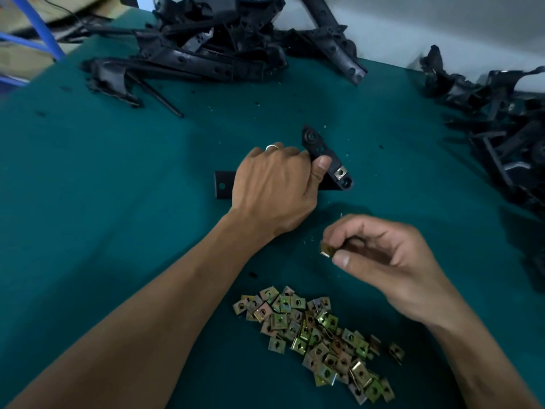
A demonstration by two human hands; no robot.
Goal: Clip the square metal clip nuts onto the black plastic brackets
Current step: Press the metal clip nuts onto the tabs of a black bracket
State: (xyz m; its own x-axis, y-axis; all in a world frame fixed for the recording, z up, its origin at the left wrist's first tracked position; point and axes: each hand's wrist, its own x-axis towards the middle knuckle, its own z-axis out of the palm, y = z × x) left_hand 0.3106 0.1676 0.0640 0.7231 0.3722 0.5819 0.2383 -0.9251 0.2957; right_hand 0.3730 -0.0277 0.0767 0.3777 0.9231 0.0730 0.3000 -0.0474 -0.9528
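Right hand point(392, 261) pinches one loose clip nut point(326, 250) by its edge while the left hand point(274, 184) grips the bracket point(317, 146); entering crooked, it may jam or slip free.

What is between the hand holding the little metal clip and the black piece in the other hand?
Only bare green table lies between the right hand with its clip and the black bracket, in the head view.

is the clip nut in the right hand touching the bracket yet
Apart. The head view shows green mat between the clip nut pinched by the right hand and the bracket.
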